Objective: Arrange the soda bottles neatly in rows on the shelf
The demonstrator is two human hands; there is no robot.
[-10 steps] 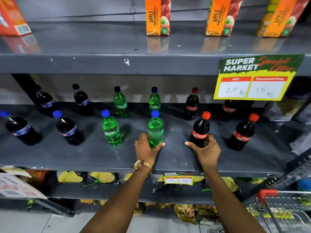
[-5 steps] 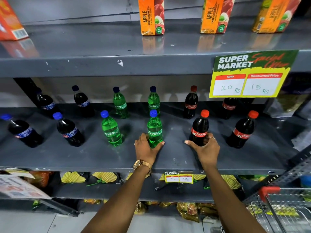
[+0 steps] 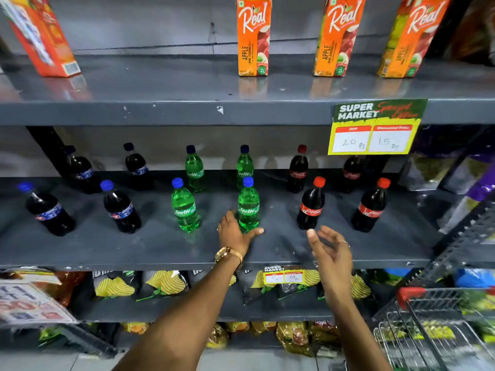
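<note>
Two rows of soda bottles stand on the grey middle shelf (image 3: 160, 247). In each row, blue-capped dark cola is at the left, green Sprite in the middle and red-capped Coca-Cola at the right. My left hand (image 3: 235, 234) wraps the base of the front right Sprite bottle (image 3: 248, 207), thumb in front and fingers behind. A hand's width back from the front Coca-Cola bottle (image 3: 310, 207), my right hand (image 3: 329, 250) hovers with fingers spread and holds nothing. Another front Sprite bottle (image 3: 184, 207) stands to the left, and a second front Coca-Cola bottle (image 3: 371, 207) to the right.
Orange apple juice cartons (image 3: 253, 36) stand on the upper shelf. A yellow price sign (image 3: 375, 129) hangs from that shelf's edge at the right. Chip bags (image 3: 166, 283) fill the shelf below. A wire shopping cart (image 3: 434, 330) sits at the lower right.
My right hand has let go of the front Coca-Cola bottle and drawn back toward the shelf's front edge. My left hand stays on the Sprite bottle. The view has tilted upward.
</note>
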